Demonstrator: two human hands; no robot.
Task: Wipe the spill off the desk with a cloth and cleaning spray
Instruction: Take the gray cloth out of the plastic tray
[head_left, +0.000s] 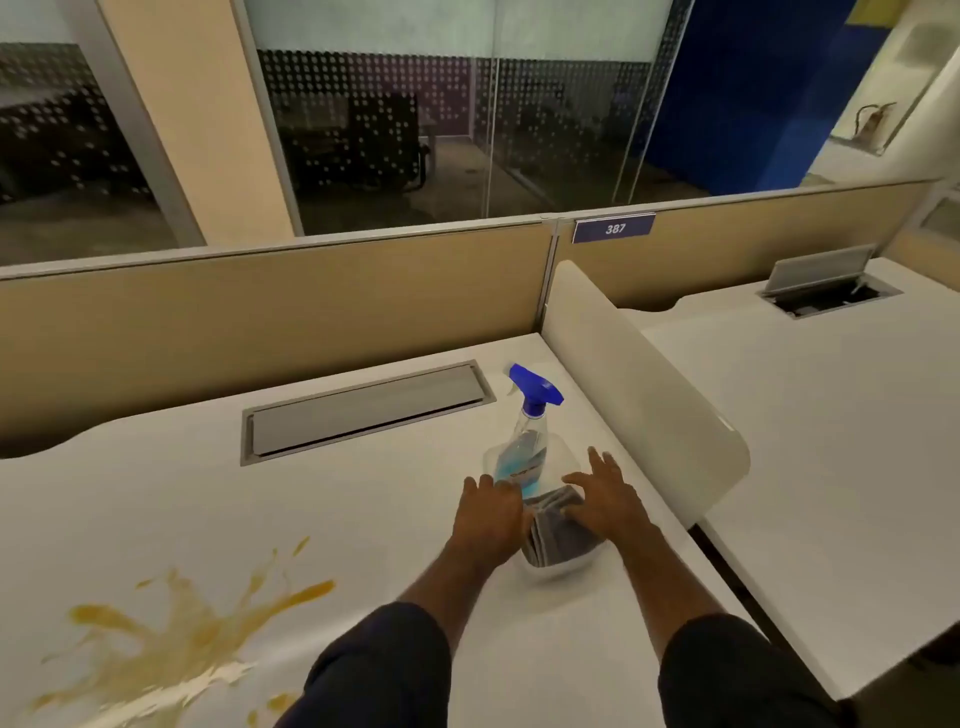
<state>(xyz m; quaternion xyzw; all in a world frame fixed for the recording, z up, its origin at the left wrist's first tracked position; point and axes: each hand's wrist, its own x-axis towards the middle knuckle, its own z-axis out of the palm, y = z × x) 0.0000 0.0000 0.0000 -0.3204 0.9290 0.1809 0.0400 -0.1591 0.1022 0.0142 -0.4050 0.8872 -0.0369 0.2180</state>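
Note:
A yellow-brown spill (171, 644) is splashed over the near left of the white desk (218, 519). A clear spray bottle (524, 447) with a blue trigger head stands upright near the desk's right side. Just in front of it lies a folded grey cloth (556, 540), seemingly inside a clear plastic wrapper. My left hand (488, 517) rests at the cloth's left edge beside the bottle's base, fingers fairly straight. My right hand (605, 499) lies flat on top of the cloth, fingers spread. Neither hand is seen gripping anything.
A shut grey cable hatch (363, 410) is set into the desk behind the bottle. A low white divider (644, 389) runs along the right edge, with a neighbouring desk (831, 415) beyond. A beige partition (260, 301) closes the back.

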